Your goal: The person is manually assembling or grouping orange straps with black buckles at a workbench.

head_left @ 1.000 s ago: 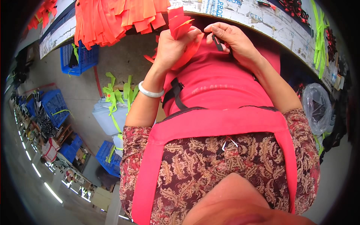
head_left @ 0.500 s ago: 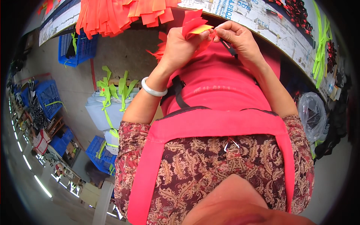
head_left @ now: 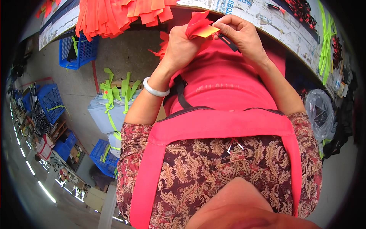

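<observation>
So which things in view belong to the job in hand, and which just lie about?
In the job:
- red-orange fabric strips, in the left hand
- small black piece, in the right hand
- heaped red-orange strips, probably

Apparently lying about:
- blue plastic crates
- neon-yellow strips
- clear plastic bag

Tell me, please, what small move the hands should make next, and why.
Probably the right hand should pinch the bright orange corner: it is right at that corner, also holding a small black piece, while the left hand grips the bunch of orange strips.
</observation>
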`<state>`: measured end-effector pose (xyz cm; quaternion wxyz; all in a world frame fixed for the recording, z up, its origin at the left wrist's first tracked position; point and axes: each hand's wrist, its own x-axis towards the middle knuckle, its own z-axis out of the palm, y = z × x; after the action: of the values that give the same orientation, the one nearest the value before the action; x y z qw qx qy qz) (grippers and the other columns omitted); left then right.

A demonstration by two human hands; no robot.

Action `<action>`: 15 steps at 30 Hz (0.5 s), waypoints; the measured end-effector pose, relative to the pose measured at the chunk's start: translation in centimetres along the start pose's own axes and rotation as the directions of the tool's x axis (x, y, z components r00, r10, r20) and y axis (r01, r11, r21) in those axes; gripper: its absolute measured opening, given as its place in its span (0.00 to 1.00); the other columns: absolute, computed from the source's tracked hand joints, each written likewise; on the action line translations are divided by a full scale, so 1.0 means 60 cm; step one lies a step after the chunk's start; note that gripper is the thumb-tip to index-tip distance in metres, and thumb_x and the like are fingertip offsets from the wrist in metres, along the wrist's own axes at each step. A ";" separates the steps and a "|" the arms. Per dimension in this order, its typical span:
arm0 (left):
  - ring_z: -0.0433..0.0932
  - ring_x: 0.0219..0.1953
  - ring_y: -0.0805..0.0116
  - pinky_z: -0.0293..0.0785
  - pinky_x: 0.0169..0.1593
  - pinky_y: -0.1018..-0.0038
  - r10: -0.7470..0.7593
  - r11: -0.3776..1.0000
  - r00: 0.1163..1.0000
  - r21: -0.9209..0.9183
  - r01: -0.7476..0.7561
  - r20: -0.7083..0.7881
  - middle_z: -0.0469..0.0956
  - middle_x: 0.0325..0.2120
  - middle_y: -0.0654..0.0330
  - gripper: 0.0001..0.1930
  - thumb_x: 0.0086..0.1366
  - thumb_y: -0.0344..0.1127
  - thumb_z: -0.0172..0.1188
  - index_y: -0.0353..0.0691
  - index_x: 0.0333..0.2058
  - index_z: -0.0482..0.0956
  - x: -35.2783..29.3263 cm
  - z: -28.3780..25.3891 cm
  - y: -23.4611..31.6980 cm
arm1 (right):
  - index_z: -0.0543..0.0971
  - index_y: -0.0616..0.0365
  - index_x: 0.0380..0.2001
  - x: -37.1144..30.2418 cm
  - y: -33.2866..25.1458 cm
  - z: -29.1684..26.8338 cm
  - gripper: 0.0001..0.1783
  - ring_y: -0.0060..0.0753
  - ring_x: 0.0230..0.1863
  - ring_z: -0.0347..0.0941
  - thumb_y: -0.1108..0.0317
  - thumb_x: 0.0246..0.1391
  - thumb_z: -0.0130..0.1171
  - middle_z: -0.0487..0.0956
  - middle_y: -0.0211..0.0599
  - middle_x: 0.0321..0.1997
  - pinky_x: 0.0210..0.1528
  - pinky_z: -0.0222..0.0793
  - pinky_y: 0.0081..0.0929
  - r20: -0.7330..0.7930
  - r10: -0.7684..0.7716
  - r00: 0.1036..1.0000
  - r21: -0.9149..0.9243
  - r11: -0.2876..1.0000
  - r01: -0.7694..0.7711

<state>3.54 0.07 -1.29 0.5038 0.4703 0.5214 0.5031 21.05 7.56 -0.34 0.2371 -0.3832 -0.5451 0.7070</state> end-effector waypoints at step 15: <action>0.74 0.24 0.83 0.69 0.27 0.84 0.156 0.971 0.986 0.193 -0.140 -0.067 0.81 0.24 0.66 0.05 0.60 0.28 0.62 0.34 0.35 0.81 0.003 -0.003 -0.014 | 0.76 0.56 0.30 0.000 0.004 0.009 0.15 0.07 0.20 0.59 0.55 0.56 0.61 0.71 0.19 0.20 0.21 0.50 0.09 0.100 0.250 0.963 0.235 0.935 -0.267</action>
<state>3.37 0.20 -2.14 0.3967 0.5323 0.5499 0.5069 20.65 7.18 -0.51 0.1687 -0.3947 -0.4059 0.8069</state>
